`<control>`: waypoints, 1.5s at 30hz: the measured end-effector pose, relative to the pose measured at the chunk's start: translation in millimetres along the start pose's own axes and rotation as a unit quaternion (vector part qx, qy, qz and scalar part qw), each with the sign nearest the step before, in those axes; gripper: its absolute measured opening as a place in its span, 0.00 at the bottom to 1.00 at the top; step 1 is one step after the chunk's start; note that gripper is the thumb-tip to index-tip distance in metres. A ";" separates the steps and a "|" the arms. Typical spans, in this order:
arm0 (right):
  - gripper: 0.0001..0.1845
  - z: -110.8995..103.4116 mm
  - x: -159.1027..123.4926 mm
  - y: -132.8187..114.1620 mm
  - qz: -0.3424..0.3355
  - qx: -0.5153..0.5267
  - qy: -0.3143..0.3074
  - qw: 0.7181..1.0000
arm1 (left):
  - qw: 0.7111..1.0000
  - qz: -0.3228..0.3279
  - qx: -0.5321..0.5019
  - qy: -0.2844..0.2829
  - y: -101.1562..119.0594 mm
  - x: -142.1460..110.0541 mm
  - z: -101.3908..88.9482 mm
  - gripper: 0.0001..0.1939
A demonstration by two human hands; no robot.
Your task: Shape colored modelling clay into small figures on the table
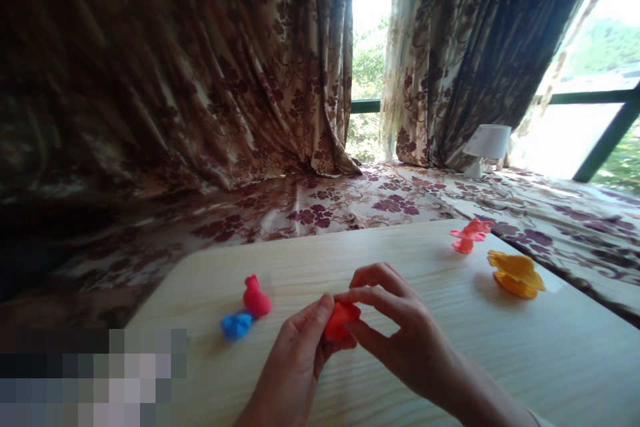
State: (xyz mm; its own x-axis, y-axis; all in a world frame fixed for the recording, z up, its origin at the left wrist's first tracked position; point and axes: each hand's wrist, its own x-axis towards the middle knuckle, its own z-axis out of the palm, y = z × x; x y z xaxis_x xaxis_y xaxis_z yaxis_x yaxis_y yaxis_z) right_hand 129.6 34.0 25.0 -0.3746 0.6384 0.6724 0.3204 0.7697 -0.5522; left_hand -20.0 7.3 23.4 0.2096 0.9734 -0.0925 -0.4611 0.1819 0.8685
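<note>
Between my two hands is a small lump of orange-red modelling clay [340,321], held just above the tabletop. My left hand [306,337] grips it from the left, thumb on top and fingers curled beneath. From the right, my right hand [395,310] pinches the lump's edge between thumb and fingertips. To the left lie a pink-red clay lump [257,297] with a narrow neck and a blue clay lump [237,326], close together. The underside of the orange-red lump is hidden by my left fingers.
A pale wooden table [210,380] spans the front. On its right side stand a coral clay figure [468,236] and a yellow clay piece [516,275]. Behind it, flowered cloth [350,203] bears a small white lamp [489,141]. Patterned curtains [240,67] hang by the windows.
</note>
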 end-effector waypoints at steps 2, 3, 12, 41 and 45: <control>0.11 -1.7 0.0 0.1 -0.015 -0.018 0.016 1.000 | 0.999 0.017 0.031 -0.012 -1.4 -0.6 -0.6 0.19; 0.11 -2.5 0.1 0.3 -0.019 -0.025 0.026 0.999 | 0.998 0.032 0.058 -0.019 -2.0 -1.1 -0.7 0.19; 0.12 -3.4 -0.2 1.8 -0.049 -0.065 0.036 0.996 | 0.942 0.126 0.311 0.030 -0.8 -4.4 -0.9 0.16; 0.09 -2.8 -2.7 2.8 -0.037 -0.114 -0.027 0.992 | 0.926 0.159 0.330 0.095 1.5 -1.0 -1.1 0.12; 0.08 -1.1 -3.0 4.8 -0.039 -0.130 -0.019 0.991 | 0.918 0.173 0.343 0.100 2.0 -0.6 -1.2 0.10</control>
State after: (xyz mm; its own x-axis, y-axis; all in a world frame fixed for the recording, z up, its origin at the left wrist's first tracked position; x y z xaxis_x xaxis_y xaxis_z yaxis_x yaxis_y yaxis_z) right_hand 133.2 35.8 20.9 -0.4377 0.5813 0.6859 0.5010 0.7912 -0.3508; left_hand -22.1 7.2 24.6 -0.0404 0.9750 0.2187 0.1962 -0.2068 0.9585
